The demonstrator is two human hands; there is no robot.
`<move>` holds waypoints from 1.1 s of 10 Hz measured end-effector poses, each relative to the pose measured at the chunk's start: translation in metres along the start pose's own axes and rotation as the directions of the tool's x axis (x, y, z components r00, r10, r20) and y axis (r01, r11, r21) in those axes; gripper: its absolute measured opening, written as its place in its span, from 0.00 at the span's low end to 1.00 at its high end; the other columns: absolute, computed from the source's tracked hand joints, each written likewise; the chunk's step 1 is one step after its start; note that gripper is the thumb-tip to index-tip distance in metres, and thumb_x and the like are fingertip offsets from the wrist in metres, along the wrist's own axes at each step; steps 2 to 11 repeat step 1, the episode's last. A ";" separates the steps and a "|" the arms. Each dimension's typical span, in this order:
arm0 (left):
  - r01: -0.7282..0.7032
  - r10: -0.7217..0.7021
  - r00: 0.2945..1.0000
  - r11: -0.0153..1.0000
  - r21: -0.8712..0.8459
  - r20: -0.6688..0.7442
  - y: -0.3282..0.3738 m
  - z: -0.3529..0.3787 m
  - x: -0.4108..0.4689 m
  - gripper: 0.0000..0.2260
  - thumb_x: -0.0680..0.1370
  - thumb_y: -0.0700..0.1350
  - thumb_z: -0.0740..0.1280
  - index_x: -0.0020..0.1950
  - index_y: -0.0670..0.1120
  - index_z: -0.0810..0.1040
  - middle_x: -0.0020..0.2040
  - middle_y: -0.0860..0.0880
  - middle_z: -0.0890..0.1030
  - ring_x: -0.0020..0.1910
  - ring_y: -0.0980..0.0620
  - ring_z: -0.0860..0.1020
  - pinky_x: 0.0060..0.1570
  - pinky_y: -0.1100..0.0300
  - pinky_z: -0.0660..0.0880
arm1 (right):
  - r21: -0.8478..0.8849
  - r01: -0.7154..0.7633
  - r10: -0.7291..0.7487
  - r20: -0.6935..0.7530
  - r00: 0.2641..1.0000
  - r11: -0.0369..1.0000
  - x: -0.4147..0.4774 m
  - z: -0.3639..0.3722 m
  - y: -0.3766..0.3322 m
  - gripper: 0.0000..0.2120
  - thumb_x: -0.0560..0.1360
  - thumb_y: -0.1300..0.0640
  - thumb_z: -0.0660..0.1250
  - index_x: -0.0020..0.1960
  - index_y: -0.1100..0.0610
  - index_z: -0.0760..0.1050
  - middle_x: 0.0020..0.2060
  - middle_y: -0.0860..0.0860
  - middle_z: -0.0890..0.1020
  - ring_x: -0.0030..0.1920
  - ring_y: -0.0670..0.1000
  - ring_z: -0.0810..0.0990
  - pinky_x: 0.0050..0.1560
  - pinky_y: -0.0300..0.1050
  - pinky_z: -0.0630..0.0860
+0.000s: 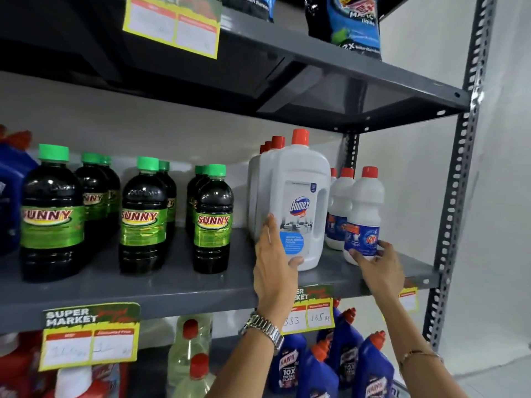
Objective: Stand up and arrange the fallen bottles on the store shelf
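Note:
A large white Domex jug [301, 202] with a red cap stands upright at the front of the grey middle shelf [178, 285]. My left hand [274, 262] grips its lower left side, thumb under the label. To its right a small white Rin bottle [365, 216] with a red cap stands upright, and my right hand [379, 265] holds its base with fingers on both sides. More white jugs and small white bottles stand behind these two.
Several dark Sunny bottles [212, 219] with green caps stand upright to the left. Blue Harpic bottles [347, 366] and clear bottles [189, 351] fill the shelf below. Detergent pouches [353, 24] sit on the upper shelf. A slotted upright post [457, 179] bounds the right end.

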State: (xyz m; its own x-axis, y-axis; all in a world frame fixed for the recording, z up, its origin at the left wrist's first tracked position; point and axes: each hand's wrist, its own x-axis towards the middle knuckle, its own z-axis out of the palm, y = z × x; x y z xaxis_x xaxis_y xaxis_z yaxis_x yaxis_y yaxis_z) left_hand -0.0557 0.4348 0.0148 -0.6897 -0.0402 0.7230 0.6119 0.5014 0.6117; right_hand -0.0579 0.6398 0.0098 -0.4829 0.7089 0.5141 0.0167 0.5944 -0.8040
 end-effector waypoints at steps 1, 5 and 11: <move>-0.014 0.014 1.000 1.000 -0.005 -0.001 0.005 -0.003 -0.001 0.44 0.72 0.46 0.72 0.76 0.50 0.43 0.76 0.48 0.56 0.72 0.49 0.60 0.61 0.53 0.70 | -0.001 0.009 -0.009 0.003 1.000 1.000 -0.002 -0.002 -0.003 0.33 0.67 0.43 0.71 0.66 0.58 0.66 0.60 0.59 0.78 0.58 0.61 0.77 0.53 0.56 0.74; -0.014 0.014 1.000 1.000 -0.005 -0.001 0.005 -0.003 -0.001 0.44 0.72 0.46 0.72 0.76 0.50 0.43 0.76 0.48 0.56 0.72 0.49 0.60 0.61 0.53 0.70 | -0.001 0.009 -0.009 0.003 1.000 1.000 -0.002 -0.002 -0.003 0.33 0.67 0.43 0.71 0.66 0.58 0.66 0.60 0.59 0.78 0.58 0.61 0.77 0.53 0.56 0.74; -0.014 0.014 1.000 1.000 -0.005 -0.001 0.005 -0.003 -0.001 0.44 0.72 0.46 0.72 0.76 0.50 0.43 0.76 0.48 0.56 0.72 0.49 0.60 0.61 0.53 0.70 | -0.001 0.009 -0.009 0.003 1.000 1.000 -0.002 -0.002 -0.003 0.33 0.67 0.43 0.71 0.66 0.58 0.66 0.60 0.59 0.78 0.58 0.61 0.77 0.53 0.56 0.74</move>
